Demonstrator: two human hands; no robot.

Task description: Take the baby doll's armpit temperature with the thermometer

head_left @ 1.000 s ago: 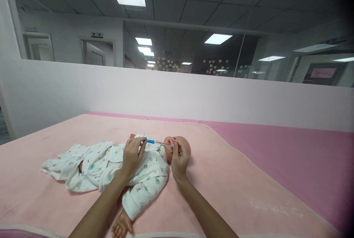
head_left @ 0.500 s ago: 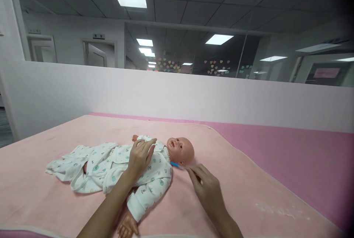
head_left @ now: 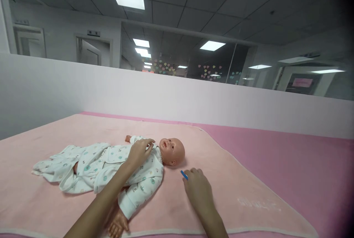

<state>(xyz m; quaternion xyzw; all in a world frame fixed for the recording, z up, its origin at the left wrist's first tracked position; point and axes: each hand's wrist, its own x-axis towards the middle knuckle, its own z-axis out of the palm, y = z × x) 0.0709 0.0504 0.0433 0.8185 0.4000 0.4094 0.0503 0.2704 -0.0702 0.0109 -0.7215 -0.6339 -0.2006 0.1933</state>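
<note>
A baby doll [head_left: 172, 152] in a white patterned outfit [head_left: 146, 179] lies on its back on a peach blanket [head_left: 215, 164], its head to the right. My left hand [head_left: 140, 152] rests on the doll's chest, fingers bent and a little apart, with nothing visible in it. To the right of the doll's head, close to the blanket, my right hand [head_left: 197, 186] is closed on a small blue stick [head_left: 184, 174]; only its blue end shows past the fingers. The stick does not touch the doll.
The blanket lies over a pink surface [head_left: 262, 153] that shows at the right and along the back. A low white wall [head_left: 166, 94] rises behind it, with glass above. Faint white marks [head_left: 260, 205] are on the blanket at the right.
My right hand has drawn the blue stick away from beside the doll's neck, and has turned palm down. My left hand stays on the chest. The view has shifted slightly right.
</note>
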